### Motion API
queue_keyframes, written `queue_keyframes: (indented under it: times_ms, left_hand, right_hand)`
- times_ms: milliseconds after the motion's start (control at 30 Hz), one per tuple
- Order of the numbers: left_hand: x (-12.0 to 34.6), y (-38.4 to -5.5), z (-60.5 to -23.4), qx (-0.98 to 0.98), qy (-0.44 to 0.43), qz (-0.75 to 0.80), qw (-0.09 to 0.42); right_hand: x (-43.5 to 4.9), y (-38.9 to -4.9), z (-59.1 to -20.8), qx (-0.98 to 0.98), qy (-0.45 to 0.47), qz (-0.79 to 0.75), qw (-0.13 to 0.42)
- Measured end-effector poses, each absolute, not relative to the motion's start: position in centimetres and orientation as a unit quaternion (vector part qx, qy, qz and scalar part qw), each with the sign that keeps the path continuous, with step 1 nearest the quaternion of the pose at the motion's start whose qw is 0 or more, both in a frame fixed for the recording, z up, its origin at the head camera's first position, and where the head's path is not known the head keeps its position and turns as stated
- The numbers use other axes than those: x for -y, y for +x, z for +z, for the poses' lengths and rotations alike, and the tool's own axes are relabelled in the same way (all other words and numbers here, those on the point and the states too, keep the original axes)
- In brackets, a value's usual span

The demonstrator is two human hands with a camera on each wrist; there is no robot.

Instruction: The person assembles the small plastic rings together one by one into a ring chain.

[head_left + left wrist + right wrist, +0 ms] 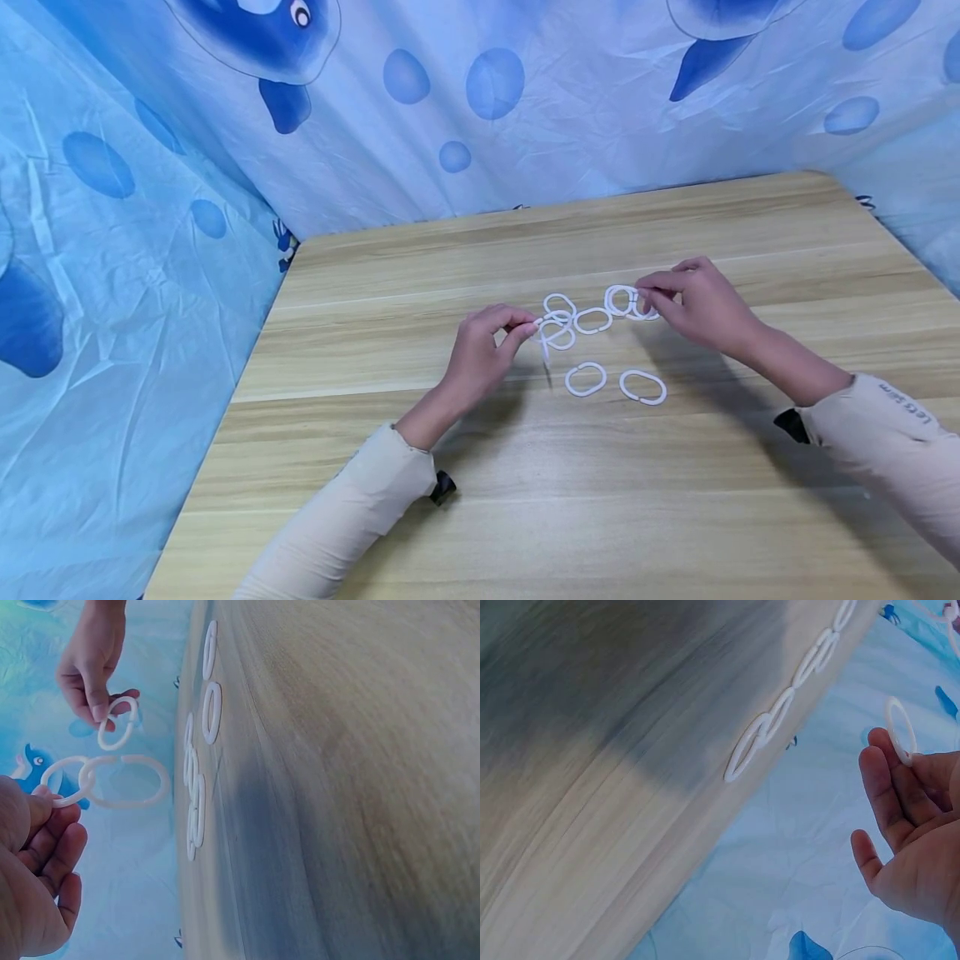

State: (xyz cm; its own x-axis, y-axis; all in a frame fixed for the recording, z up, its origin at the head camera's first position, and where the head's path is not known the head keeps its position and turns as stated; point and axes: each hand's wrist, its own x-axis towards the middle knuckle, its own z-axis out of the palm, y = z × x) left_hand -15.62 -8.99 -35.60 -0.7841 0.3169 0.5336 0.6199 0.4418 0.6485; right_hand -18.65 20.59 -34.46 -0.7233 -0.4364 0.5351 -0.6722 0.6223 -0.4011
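Note:
White oval plastic chain links with a small gap in the rim are handled here. My left hand (483, 346) pinches one link (71, 801) between thumb and forefinger. Hooked through it, a second link (127, 805) hangs in the air in the left wrist view. To the right, my right hand (701, 304) pinches a single link (913, 735) at its lower end, the other fingers loosely bent. The two held pieces are apart. In the head view, the held links partly overlap those lying on the table behind them.
Several links lie on the wooden table (600, 517), some overlapping in a row between the hands. Two separate links, a left one (588, 364) and a right one (642, 372), lie nearer me. A blue patterned curtain (360, 158) hangs behind and left of the table.

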Motion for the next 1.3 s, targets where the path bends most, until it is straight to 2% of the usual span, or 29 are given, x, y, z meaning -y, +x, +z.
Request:
queue_keyframes:
  times_ms: [200,700,1300]
  left_hand:
    - [8.9,-15.6,-35.6,0.834,-0.279,-0.446,0.165]
    - [8.6,-15.6,-35.7,0.836,-0.276,-0.445,0.160]
    - [8.2,-15.7,-35.6,0.836,-0.284,-0.442,0.159]
  right_hand:
    - [-20.4,-18.5,-34.1,0.880,0.289,0.341,0.159]
    - [-19.2,-18.2,-33.3,0.877,0.268,0.375,0.139]
    - [-14.9,-17.8,-32.2,0.835,0.300,0.418,0.197]
